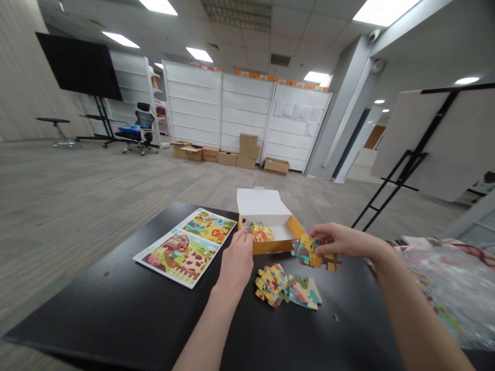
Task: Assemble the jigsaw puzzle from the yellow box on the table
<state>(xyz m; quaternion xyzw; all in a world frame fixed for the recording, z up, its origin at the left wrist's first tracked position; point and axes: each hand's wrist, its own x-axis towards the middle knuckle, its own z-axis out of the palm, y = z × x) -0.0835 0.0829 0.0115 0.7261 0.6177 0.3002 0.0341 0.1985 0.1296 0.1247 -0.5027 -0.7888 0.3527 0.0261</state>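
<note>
My right hand (330, 239) is closed on a few jigsaw puzzle pieces (307, 251), yellow with animal prints, just off the right front of an open cardboard box (270, 247). My left hand (238, 257) has its fingers curled at the left front corner of that box, gripping its edge; the fingertips are partly hidden. Inside the box, at the left, lies a pile of puzzle pieces (261, 232). Nearer to me on the table are a heap of yellow pieces (270, 284) and some pale green and blue pieces (305, 292) touching it.
A picture sheet (185, 247) with farm and jungle scenes lies left on the black table (116, 309). Clear plastic packaging (456, 283) is at the right. Beyond the table stand a whiteboard stand (410, 154), cardboard boxes (247, 149), an office chair (139, 131) and a large screen (81, 67).
</note>
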